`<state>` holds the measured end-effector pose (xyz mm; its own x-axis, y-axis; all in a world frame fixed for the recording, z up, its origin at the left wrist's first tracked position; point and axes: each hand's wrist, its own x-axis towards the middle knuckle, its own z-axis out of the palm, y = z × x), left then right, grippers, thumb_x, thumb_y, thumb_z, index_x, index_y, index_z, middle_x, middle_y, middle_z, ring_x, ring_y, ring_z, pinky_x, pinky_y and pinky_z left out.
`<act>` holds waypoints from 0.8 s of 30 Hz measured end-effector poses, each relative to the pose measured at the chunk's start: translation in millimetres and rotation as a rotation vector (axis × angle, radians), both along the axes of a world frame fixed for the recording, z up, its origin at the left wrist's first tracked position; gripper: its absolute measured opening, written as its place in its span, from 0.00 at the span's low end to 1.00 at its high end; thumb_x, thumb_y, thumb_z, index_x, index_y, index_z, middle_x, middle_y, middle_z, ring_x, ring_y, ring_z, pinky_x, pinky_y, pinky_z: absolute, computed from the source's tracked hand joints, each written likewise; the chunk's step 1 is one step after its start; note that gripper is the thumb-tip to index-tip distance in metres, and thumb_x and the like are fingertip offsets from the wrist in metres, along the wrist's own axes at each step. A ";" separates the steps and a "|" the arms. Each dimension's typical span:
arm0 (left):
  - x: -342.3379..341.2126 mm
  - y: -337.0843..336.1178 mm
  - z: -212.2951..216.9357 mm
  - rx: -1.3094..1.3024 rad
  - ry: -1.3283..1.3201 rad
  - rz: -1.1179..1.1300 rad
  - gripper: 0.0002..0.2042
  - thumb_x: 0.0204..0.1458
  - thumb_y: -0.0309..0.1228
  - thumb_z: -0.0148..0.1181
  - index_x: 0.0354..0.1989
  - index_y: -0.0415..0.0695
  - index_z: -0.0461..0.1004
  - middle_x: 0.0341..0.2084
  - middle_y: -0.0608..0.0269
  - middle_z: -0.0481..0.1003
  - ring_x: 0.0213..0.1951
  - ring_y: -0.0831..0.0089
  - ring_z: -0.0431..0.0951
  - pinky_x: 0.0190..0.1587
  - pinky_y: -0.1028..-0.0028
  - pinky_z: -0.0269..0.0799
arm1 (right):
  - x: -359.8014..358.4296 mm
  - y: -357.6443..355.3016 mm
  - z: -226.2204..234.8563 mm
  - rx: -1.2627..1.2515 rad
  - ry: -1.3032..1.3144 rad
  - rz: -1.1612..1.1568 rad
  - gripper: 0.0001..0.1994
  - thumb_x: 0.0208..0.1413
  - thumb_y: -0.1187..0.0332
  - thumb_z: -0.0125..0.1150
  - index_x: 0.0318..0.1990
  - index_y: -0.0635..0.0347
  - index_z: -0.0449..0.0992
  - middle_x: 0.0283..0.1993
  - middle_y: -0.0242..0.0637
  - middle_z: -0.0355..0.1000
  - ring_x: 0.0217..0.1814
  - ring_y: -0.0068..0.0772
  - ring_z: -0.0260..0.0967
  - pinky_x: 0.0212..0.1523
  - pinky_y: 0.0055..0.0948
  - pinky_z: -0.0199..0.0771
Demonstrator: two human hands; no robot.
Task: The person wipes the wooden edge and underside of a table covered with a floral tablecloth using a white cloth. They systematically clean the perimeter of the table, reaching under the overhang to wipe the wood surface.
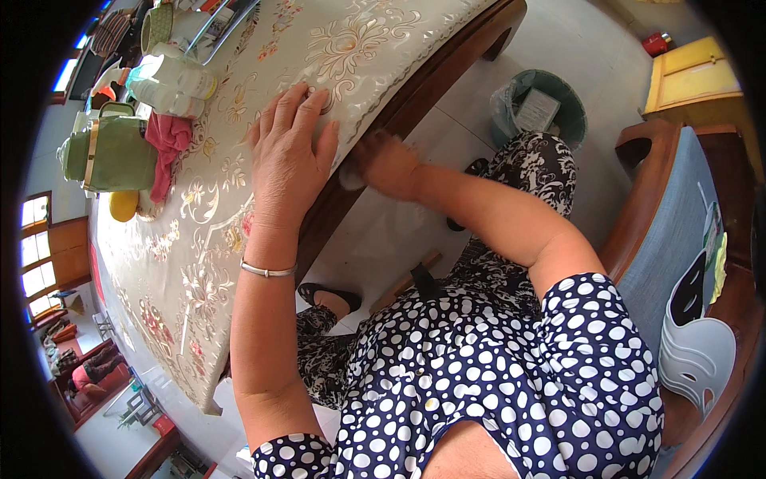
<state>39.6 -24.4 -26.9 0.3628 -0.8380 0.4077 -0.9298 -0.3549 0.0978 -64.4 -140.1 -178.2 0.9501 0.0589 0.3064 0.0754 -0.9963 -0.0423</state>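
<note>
My left hand (289, 156) lies palm down on the patterned tablecloth (351, 48), fingers stretched out, with a silver bracelet (268, 271) at the wrist. Right of it, at the dark wooden table edge (323, 219), is my right hand (391, 166), smeared by motion. Its fingers look curled in against the wood. A small pale grey patch (351, 177) shows under them; whether it is a cloth or something else, I cannot make out.
A lidded green container (120, 156), a pink cloth (167, 144), a yellow object (124, 206) and clear plastic jars (171, 84) stand at the table's far left. A lined bin (574, 100) is on the floor. A blue-cushioned wooden seat (670, 215) holds a white mask-shaped item (698, 355).
</note>
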 end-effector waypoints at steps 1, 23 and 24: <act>0.1 0.7 -0.3 -0.006 0.007 0.002 0.18 0.58 0.36 0.59 0.57 0.51 0.74 0.58 0.62 0.72 0.61 0.57 0.69 0.63 0.58 0.61 | -1.0 14.7 2.3 0.008 0.006 0.061 0.09 0.47 0.68 0.59 0.34 0.59 0.81 0.41 0.44 0.75 0.44 0.43 0.74 0.44 0.45 0.72; 0.6 -5.3 -0.7 -0.058 -0.007 -0.041 0.17 0.55 0.38 0.61 0.53 0.50 0.76 0.56 0.61 0.73 0.59 0.57 0.70 0.62 0.57 0.62 | 49.6 189.4 20.9 0.693 0.471 0.286 0.15 0.56 0.66 0.56 0.48 0.62 0.80 0.50 0.51 0.78 0.55 0.51 0.75 0.54 0.47 0.75; 1.9 -2.5 -1.1 -0.060 -0.004 -0.038 0.17 0.56 0.38 0.60 0.54 0.50 0.76 0.56 0.61 0.73 0.59 0.57 0.70 0.62 0.57 0.62 | 50.9 182.1 15.1 0.740 0.456 0.264 0.15 0.56 0.66 0.56 0.48 0.61 0.80 0.52 0.51 0.77 0.57 0.50 0.73 0.54 0.48 0.74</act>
